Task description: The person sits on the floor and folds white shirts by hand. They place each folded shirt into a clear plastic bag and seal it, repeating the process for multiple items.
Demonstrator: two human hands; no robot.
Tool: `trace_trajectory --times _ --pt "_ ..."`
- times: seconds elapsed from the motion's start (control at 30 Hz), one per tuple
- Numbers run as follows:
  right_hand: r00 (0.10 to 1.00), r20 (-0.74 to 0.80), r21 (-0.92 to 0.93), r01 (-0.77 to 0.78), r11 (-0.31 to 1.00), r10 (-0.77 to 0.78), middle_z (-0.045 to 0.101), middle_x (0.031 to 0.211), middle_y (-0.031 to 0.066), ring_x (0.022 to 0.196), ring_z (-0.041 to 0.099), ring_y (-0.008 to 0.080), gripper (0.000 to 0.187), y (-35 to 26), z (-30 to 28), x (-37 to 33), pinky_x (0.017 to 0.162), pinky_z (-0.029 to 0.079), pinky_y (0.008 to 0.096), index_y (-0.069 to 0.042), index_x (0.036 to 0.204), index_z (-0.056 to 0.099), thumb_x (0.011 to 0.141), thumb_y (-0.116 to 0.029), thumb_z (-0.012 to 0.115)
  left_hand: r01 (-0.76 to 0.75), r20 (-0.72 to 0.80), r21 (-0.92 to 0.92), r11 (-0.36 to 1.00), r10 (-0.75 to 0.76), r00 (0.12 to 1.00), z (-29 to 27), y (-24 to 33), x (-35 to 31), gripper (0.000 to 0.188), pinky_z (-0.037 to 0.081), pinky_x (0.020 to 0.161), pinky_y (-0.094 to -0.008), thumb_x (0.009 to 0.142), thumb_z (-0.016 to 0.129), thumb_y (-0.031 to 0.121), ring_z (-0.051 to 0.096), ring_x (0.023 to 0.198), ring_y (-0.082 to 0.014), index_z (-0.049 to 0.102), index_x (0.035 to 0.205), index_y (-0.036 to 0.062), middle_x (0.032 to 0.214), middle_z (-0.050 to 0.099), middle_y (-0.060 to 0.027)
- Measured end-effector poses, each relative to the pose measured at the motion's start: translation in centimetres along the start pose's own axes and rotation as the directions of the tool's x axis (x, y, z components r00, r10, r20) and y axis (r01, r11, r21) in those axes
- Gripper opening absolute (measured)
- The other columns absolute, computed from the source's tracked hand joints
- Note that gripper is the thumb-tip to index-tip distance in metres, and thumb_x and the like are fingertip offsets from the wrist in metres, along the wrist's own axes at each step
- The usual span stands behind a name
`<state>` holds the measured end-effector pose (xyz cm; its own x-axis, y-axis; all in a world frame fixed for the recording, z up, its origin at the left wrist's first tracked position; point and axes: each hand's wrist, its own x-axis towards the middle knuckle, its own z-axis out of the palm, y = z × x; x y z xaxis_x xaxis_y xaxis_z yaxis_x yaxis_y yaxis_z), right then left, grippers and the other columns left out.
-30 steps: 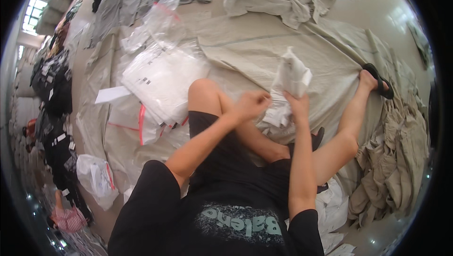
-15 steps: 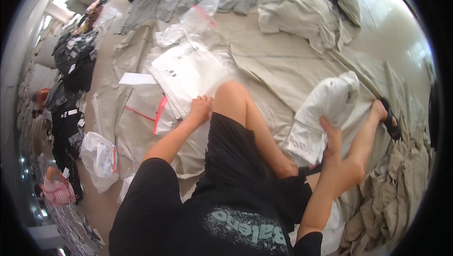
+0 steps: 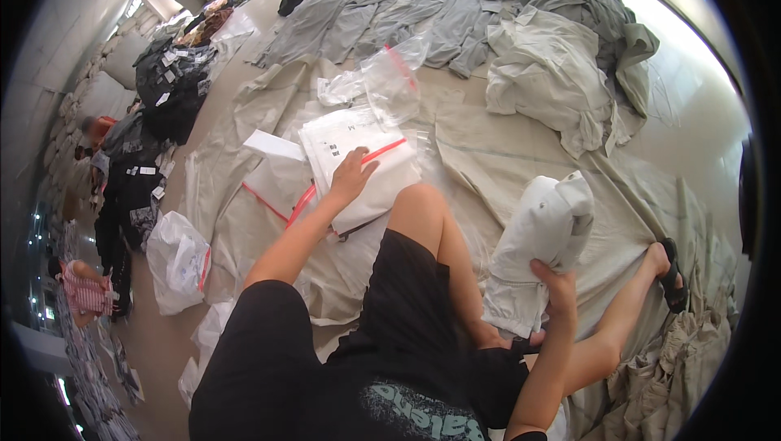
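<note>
A folded off-white garment (image 3: 540, 225), doubled into a thick bundle, is gripped near its lower end by my right hand (image 3: 555, 288); the thumb lies on top and the fingers are hidden behind. My left hand (image 3: 351, 180) rests over a stack of clear and white plastic bags (image 3: 351, 133), fingers stretched and apart. Close to its fingertips runs a red strip along the edge of the top bag. More bags with red strips (image 3: 272, 185) lie beside the stack, next to a white folded sheet (image 3: 273, 146).
Beige cloth (image 3: 464, 156) covers the floor under my bare legs. Grey garments (image 3: 390, 10) and a pale heap (image 3: 545, 75) lie ahead. A filled plastic bag (image 3: 177, 258) stands left, near dark tagged clothes (image 3: 167, 87). Another person in stripes (image 3: 84, 290) is at far left.
My left hand has moved from the stack's near edge up onto it, and a red-stripped bag edge now shows there. My right hand still holds the folded garment. The whole view has shifted.
</note>
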<state>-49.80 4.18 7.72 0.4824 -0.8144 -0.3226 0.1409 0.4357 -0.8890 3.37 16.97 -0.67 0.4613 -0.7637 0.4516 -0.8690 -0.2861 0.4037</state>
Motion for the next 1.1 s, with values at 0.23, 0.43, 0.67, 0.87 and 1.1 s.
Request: trace_trajectory --times 0.23,0.43,0.67,0.87,1.1 --pt "0.993 0.121 -0.16 0.018 0.987 0.001 0.076 0.122 0.0083 0.111 0.071 0.0202 0.06 -0.9 1.9 0.8 0.096 0.057 0.0368 0.004 0.133 0.068 0.079 -0.001 0.092 -0.189 0.422 0.354 0.916 0.024 0.906 1.5 0.2 5.3 0.025 0.061 0.081 -0.0492 0.109 0.059 0.028 0.076 0.088 -0.04 0.065 0.11 0.0038 0.093 0.077 -0.0188" --pt "0.962 0.274 -0.41 0.132 0.903 -0.017 0.076 0.122 0.0071 0.111 0.07 0.0194 0.067 -1.4 3.4 1.3 0.097 0.057 0.038 0.002 0.133 0.068 0.073 -0.006 0.097 -0.168 0.476 0.268 0.949 0.021 0.879 -0.9 4.4 8.4 0.031 0.059 0.078 -0.0533 0.11 0.056 0.032 0.075 0.087 -0.0439 0.068 0.103 0.0037 0.092 0.076 -0.0238" --pt "0.781 0.622 -0.264 0.15 0.953 0.049 0.046 0.166 0.0139 0.151 0.045 0.0224 0.092 -3.8 8.6 2.5 0.124 0.037 0.0391 0.001 0.158 0.052 0.078 -0.015 0.094 0.068 0.593 -0.591 0.804 0.376 0.712 -4.6 14.4 5.0 0.041 0.055 0.101 -0.0388 0.094 0.081 0.013 0.072 0.113 -0.0266 0.069 0.132 0.0033 0.123 0.075 -0.0189" --pt "0.543 0.84 -0.334 0.491 0.805 0.017 0.041 0.17 0.0177 0.157 0.042 0.0361 0.078 -5.3 11.4 3.3 0.125 0.038 0.0457 -0.008 0.148 0.066 0.076 -0.022 0.094 0.236 0.541 -0.815 0.53 0.548 0.638 -1.6 10.7 0.3 0.037 0.053 0.106 -0.0372 0.099 0.077 0.014 0.065 0.122 -0.0207 0.069 0.133 0.0017 0.133 0.072 -0.0126" --pt "0.503 0.862 -0.388 0.59 0.708 0.053 0.056 0.158 0.0154 0.144 0.056 0.0335 0.066 -5.3 12.8 2.9 0.12 0.044 0.0445 -0.006 0.14 0.069 0.079 -0.019 0.091 0.455 0.664 -0.748 0.483 0.533 0.525 -5.1 12.3 0.4 0.033 0.054 0.1 -0.0351 0.099 0.077 0.012 0.065 0.117 -0.0166 0.07 0.129 0.0013 0.126 0.074 -0.0089"
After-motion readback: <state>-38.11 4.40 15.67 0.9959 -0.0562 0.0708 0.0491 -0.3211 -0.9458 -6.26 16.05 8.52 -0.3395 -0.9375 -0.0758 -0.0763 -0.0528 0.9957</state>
